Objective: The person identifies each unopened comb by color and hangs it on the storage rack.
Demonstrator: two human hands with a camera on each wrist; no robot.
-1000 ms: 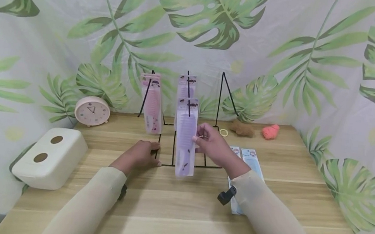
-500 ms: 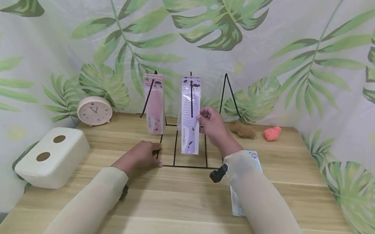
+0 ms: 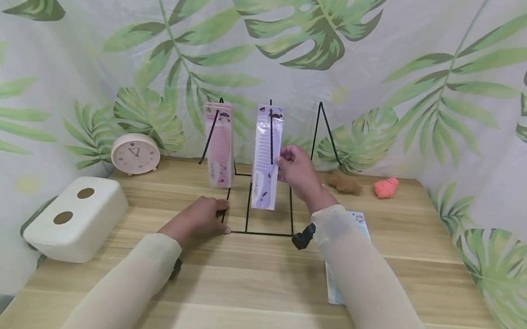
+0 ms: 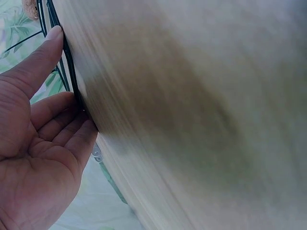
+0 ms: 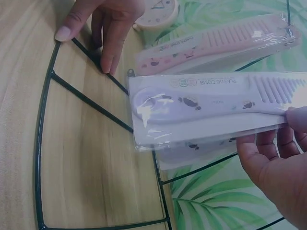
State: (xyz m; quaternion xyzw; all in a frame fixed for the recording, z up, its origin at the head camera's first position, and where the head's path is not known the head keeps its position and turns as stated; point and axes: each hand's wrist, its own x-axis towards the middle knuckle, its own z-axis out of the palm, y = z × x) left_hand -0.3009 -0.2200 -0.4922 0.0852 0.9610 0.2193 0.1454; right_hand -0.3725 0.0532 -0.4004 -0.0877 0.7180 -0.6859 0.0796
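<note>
My right hand point(image 3: 301, 173) pinches the edge of a purple comb in clear packaging point(image 3: 263, 183), which hangs on the middle hook of a black wire rack point(image 3: 265, 234). In the right wrist view, another purple packaged comb point(image 5: 184, 152) shows behind it. Pink packaged combs point(image 3: 219, 153) hang from the left hook. My left hand point(image 3: 198, 217) holds the front left corner of the rack's base, thumb on the front wire and fingers at the side wire. The right hook point(image 3: 330, 134) bears no package.
Blue packaging point(image 3: 334, 288) lies partly under my right sleeve. A round clock point(image 3: 135, 154) and a cream box with two holes point(image 3: 76, 221) stand at left. Behind the right hand lie a brown fuzzy object point(image 3: 344, 182) and a coral-coloured lump point(image 3: 385, 188).
My right hand has moved the purple packaged comb back along the middle hook, up against the one behind it. The left hand has stayed at the rack's corner.
</note>
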